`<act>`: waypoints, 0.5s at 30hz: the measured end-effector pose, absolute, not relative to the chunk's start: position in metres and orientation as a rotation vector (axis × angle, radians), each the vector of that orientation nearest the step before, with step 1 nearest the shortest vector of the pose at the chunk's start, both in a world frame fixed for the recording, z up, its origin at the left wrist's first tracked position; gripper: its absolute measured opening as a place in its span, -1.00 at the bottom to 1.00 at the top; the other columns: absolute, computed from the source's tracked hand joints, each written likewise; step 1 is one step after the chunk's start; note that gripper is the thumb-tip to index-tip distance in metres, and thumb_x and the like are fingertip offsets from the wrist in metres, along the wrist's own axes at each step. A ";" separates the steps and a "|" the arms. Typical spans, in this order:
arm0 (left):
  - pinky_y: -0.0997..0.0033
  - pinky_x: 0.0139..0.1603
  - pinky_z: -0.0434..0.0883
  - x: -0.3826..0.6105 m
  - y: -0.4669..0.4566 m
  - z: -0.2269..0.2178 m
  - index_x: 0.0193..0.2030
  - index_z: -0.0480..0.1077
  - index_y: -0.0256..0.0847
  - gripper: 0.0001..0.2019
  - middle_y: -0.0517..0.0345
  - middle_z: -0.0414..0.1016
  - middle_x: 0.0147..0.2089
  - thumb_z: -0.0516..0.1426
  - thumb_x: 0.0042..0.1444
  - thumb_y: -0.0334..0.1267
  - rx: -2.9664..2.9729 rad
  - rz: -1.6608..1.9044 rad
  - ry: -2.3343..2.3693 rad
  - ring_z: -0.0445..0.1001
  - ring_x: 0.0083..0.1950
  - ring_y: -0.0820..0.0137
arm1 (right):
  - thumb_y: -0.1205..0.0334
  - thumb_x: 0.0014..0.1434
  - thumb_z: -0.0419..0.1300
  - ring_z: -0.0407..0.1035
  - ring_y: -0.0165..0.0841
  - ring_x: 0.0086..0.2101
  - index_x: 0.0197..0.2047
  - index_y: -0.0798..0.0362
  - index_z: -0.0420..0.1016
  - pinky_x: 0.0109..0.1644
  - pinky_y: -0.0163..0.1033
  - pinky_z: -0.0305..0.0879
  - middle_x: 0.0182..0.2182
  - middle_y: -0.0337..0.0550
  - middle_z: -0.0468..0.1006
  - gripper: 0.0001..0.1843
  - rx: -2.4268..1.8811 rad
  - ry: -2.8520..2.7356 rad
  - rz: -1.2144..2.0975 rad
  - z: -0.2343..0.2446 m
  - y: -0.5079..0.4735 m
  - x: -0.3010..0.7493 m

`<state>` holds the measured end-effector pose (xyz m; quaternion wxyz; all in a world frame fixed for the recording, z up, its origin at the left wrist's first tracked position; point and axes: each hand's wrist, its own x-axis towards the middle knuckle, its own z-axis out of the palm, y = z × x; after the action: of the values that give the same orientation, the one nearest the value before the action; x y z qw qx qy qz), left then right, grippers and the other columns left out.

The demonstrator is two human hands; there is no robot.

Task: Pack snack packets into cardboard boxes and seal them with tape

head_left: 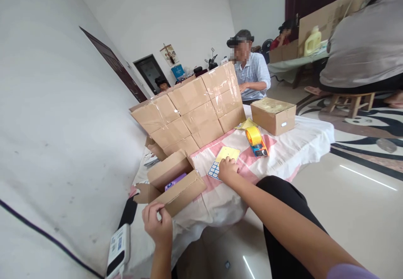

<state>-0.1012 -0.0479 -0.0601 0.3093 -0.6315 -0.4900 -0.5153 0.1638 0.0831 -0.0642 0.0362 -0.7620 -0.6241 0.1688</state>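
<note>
Near the front corner of an open cardboard box [185, 193], my left hand [157, 222] has its fingers curled in. A small white patch shows between thumb and fingers; whether it is a label or a gap is unclear. Inside the box lies a purple item [175, 181], partly hidden by the walls. My right hand [228, 169] has its fingers bent down on a sheet of blue-framed labels [213, 170], gripping it against the cloth. A yellow sheet [228, 153] reaches out beyond those fingers.
Stacked taped boxes [198, 111] form a wall behind. At right stand a tape dispenser [256, 141] with yellow tape and a closed carton [273, 115]. A white device [119, 249] is at lower left. A person [252, 71] sits across the cloth-covered table [302, 140].
</note>
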 end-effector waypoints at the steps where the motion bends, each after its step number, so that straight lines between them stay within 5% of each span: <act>1: 0.25 -0.11 0.37 -0.101 -0.047 -0.060 -0.36 0.36 -0.17 -0.82 0.13 0.43 -0.33 0.09 0.11 -0.54 -1.666 -1.369 -1.298 0.41 -0.24 0.32 | 0.30 0.13 0.25 0.23 0.12 0.11 0.26 0.14 0.31 -0.15 0.17 0.39 0.13 0.28 0.27 -0.38 -2.383 -1.893 0.501 -0.064 0.083 0.165; 6: 0.26 -0.13 0.36 -0.099 -0.045 -0.057 -0.37 0.36 -0.17 -0.83 0.13 0.43 -0.34 0.08 0.12 -0.53 -1.646 -1.408 -1.308 0.40 -0.25 0.31 | 0.20 0.10 0.30 0.28 0.17 0.06 0.27 0.11 0.27 -0.17 0.10 0.31 0.13 0.27 0.23 -0.32 -2.423 -1.816 0.450 -0.065 0.084 0.171; 15: 0.25 -0.11 0.34 -0.090 -0.032 -0.051 -0.37 0.36 -0.17 -0.83 0.12 0.43 -0.33 0.07 0.13 -0.52 -1.575 -1.467 -1.316 0.40 -0.23 0.30 | 0.42 0.09 0.20 0.46 -0.14 0.01 0.30 0.10 0.13 -0.03 -0.16 0.40 0.25 0.29 0.20 -0.29 -1.977 -1.344 0.733 -0.076 0.102 0.188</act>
<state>-0.0896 -0.0321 -0.0513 0.3045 -0.5946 -0.4970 -0.5538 0.1878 0.1025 -0.0763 0.3149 -0.7505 -0.5102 0.2781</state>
